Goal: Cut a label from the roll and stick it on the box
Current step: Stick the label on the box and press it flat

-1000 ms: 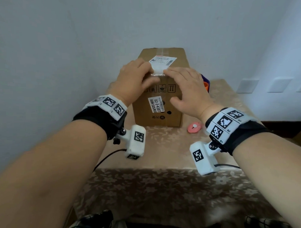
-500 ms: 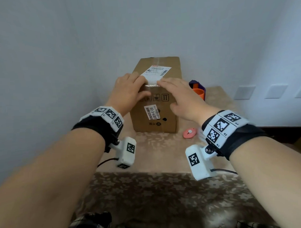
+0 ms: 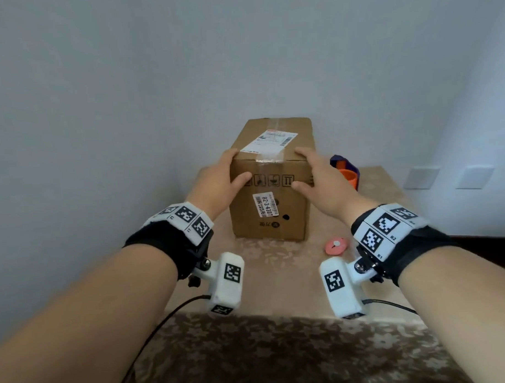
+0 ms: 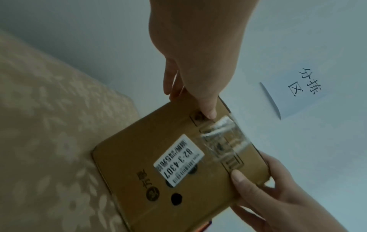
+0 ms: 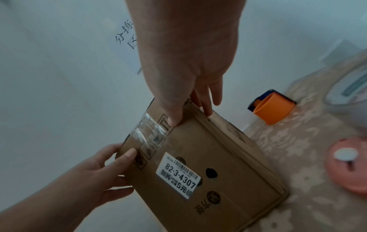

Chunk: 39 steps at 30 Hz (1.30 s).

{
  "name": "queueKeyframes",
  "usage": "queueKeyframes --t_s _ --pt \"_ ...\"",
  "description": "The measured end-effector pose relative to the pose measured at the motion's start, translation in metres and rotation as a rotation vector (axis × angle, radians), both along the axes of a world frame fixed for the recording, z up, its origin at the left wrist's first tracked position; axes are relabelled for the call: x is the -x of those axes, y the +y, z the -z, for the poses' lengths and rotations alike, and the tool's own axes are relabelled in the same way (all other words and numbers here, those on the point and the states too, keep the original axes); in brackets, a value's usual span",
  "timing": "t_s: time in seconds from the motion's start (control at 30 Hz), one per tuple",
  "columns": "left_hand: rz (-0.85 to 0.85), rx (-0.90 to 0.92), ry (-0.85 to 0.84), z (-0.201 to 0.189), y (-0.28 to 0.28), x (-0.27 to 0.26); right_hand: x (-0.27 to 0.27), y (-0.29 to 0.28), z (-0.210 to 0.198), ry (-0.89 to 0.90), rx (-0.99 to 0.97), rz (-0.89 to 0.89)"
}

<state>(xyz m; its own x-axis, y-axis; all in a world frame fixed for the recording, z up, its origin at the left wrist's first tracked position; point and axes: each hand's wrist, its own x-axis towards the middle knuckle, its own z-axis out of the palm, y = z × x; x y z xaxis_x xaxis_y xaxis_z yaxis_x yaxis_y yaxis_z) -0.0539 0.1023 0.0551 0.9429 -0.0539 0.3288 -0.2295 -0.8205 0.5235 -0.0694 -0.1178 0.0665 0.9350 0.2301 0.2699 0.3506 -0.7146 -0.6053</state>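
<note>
A brown cardboard box [image 3: 269, 222] stands on the table against the wall. A white shipping label [image 3: 269, 140] lies flat on its top, and a smaller barcode sticker [image 3: 265, 204] is on the front face. My left hand [image 3: 234, 169] grips the upper left front corner, thumb on the front face and fingers round the side. My right hand [image 3: 305, 170] grips the upper right front corner the same way. The wrist views show the box [image 4: 139, 164] [image 5: 228, 157] with both thumbs pressed beside the clear tape [image 4: 224, 138].
An orange and blue dispenser [image 3: 346, 171] [image 5: 272, 108] stands right of the box. A pink round tool [image 3: 336, 245] [image 5: 349, 164] lies on the floral cloth [image 3: 277, 276] near my right wrist. A white roll [image 5: 349, 87] sits at the far right. Walls close the left and back.
Both hands left the label on the box top and spread apart to the box's upper front corners, which they now grip. The label stays on the box.
</note>
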Motion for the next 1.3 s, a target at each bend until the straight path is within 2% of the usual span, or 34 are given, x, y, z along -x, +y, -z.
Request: queueKeyframes --t_s 0.1,0.3,0.57,0.67,0.73,0.8,0.9,1.0,1.1,1.3 --pt "-0.065 0.044 0.022 -0.008 0.019 -0.005 -0.012 0.029 -0.001 0.006 0.025 -0.029" --pt "-0.186 0.022 -0.039 -0.007 0.066 -0.03 -0.044 0.083 0.001 0.02 0.02 -0.05" --pt "-0.25 -0.035 -0.055 -0.004 0.076 -0.056 -0.073 0.1 0.005 0.01 0.083 -0.028" --pt "-0.342 -0.142 -0.067 -0.006 0.07 -0.048 -0.069 0.09 0.004 0.022 0.112 -0.045" --pt "-0.406 -0.214 -0.114 -0.013 0.06 -0.036 -0.062 0.079 0.003 -0.021 0.113 0.016" --pt "-0.418 -0.197 -0.181 -0.021 0.046 -0.023 -0.054 0.062 0.001 -0.051 0.128 0.078" --pt "-0.356 -0.154 -0.29 -0.028 0.023 -0.009 -0.036 0.026 -0.003 0.005 0.263 0.099" --pt "-0.251 -0.167 -0.321 -0.03 -0.008 0.007 -0.005 -0.011 -0.007 0.072 0.351 0.14" --pt "-0.151 -0.162 -0.279 -0.026 -0.04 0.02 0.022 -0.041 -0.002 0.163 0.371 0.204" --pt "-0.027 -0.154 -0.135 0.004 -0.094 0.038 0.047 -0.089 0.034 0.292 0.307 0.284"
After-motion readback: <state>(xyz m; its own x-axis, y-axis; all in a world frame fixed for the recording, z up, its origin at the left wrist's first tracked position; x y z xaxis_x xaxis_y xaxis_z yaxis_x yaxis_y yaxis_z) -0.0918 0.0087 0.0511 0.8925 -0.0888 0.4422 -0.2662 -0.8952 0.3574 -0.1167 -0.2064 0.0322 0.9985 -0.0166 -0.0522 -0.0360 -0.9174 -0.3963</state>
